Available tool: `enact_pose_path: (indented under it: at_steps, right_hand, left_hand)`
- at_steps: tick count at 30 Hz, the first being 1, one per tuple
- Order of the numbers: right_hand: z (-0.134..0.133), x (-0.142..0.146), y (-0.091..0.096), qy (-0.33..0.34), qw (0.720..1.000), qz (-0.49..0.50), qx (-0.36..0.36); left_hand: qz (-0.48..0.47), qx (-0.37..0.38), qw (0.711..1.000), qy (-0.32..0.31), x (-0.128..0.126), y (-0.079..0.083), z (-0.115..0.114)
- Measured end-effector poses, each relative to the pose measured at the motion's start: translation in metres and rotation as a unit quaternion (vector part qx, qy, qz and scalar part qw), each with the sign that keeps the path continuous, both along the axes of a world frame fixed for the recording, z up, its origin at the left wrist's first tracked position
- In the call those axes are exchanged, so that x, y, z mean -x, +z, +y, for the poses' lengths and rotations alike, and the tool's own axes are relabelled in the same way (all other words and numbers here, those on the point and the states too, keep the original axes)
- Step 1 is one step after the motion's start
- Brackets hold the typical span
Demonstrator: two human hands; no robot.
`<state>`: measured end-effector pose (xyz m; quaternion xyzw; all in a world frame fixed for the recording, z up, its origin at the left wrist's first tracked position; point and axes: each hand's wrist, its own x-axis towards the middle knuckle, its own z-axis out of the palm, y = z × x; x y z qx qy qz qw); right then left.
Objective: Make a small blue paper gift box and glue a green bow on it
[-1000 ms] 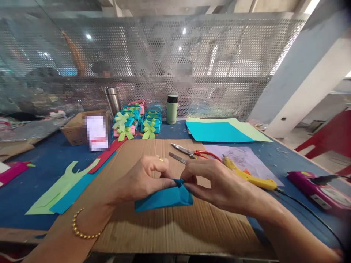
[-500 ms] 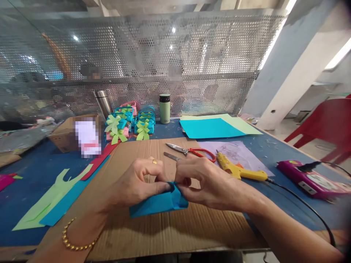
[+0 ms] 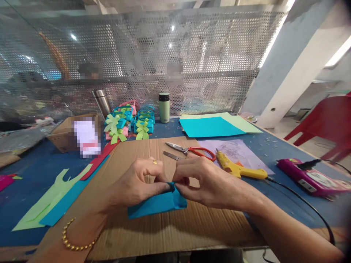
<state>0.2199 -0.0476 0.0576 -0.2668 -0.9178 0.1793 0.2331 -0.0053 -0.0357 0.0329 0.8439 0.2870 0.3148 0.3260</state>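
Observation:
A folded blue paper piece (image 3: 156,206), shaped like a small box or pouch, is held up between both hands over the cardboard sheet (image 3: 128,237). My left hand (image 3: 139,180) is closed, thumb and fingers pinching the paper's upper edge. My right hand (image 3: 199,180) is closed too, pinching the same edge near its right end. The fingertips of both hands nearly meet there and hide part of the fold. Just beyond my right hand lie red-handled scissors (image 3: 201,152) and a flat metal blade (image 3: 171,156), whose near end is hidden.
A yellow glue gun (image 3: 236,168) lies at right, its cord running to a magenta power strip (image 3: 315,179). Green and blue paper sheets (image 3: 214,127), a green flask (image 3: 164,109) and small paper baskets (image 3: 144,126) stand behind. Cut paper strips (image 3: 55,199) and a cardboard box (image 3: 59,133) are at left.
Both hands keep their pinch on the blue paper, which has hardly moved. The whole view has shifted very slightly.

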Motion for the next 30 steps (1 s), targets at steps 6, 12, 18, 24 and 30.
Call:
enact_pose_path:
  at_steps: [6, 12, 18, 24, 30]
  right_hand:
    - [0.0, 0.0002, -0.0009, 0.018, 1.0, 0.009, -0.002]
    - [0.0034, -0.0026, -0.0011, -0.011, 1.0, -0.012, 0.0]
    - [0.0027, -0.0023, -0.001, -0.021, 1.0, -0.012, 0.012]
    - [0.0045, -0.0016, -0.0045, 0.013, 1.0, 0.002, 0.014]
    - [0.0054, -0.0025, -0.0076, 0.017, 1.0, 0.016, -0.009]
  left_hand:
    - [-0.009, 0.014, 1.0, -0.016, 0.0002, -0.0013, -0.0003]
    - [0.007, 0.01, 1.0, 0.019, 0.003, 0.0023, 0.001]
    - [0.013, 0.005, 1.0, 0.022, 0.0026, 0.0056, 0.0005]
    - [0.015, 0.007, 1.0, 0.01, 0.001, 0.0038, 0.0003]
    - [0.007, -0.002, 1.0, 0.005, 0.0008, 0.0025, 0.0016]
